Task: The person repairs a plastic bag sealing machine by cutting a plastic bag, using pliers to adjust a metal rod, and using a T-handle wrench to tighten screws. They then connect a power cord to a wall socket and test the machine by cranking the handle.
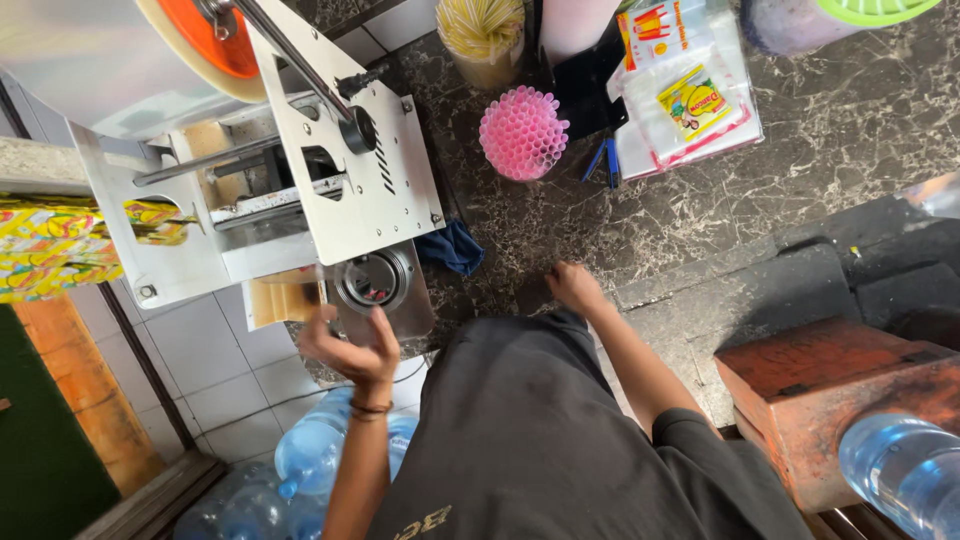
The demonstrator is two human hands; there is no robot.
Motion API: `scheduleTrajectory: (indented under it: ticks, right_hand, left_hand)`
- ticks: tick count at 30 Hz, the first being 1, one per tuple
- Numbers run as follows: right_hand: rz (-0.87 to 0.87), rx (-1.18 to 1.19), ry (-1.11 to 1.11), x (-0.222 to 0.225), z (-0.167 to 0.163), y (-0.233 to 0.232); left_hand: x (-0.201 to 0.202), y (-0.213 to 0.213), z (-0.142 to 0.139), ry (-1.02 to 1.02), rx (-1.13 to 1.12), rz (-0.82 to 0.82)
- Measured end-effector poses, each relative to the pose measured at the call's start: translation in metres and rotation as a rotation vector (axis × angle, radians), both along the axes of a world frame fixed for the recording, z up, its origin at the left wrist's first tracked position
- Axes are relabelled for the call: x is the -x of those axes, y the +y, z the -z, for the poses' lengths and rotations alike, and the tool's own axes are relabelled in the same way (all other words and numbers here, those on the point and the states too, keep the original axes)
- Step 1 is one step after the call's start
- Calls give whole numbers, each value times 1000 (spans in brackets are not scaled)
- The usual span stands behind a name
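Item one, the largest: a metal cup-sealing machine (300, 170), white plates and steel rods, an orange-centred film roll (205, 40) on top, a round cup holder (372, 282) at its base. I log it at ten o'clock on the dark marble worktop (760, 190). Item two: a pink bundle of straws (524, 132) at twelve o'clock. Item three: my left hand (350, 350), raised just below the cup holder, palm up, fingers loosely curled, holding nothing. Item four: my right hand (574, 288), fingers down, resting on the worktop edge, grasping nothing I can see.
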State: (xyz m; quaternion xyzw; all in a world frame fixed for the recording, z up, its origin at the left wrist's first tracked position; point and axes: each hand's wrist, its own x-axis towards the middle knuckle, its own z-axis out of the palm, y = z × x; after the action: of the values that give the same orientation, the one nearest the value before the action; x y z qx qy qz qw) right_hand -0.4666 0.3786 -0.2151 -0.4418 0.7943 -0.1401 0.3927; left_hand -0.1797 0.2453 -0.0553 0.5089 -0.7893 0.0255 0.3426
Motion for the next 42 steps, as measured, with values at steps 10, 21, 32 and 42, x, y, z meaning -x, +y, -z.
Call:
scheduleTrajectory:
  ticks: [10,21,32,42]
  right_hand:
    - [-183,663,-240,-8,-33,-108]
    - [-221,1294,-685,-78,-139,-242]
    - [147,1304,-1110,-161,-198,-249]
    - [417,1448,-918,-220,-196,-230]
  left_hand:
    - [-7,-55,-90,433,218,-259]
    - [-162,54,124,448,-601,-1032]
    - [-232,-28,165,-153,-709,-512]
    - [-265,-40,173,-73,-711,-292]
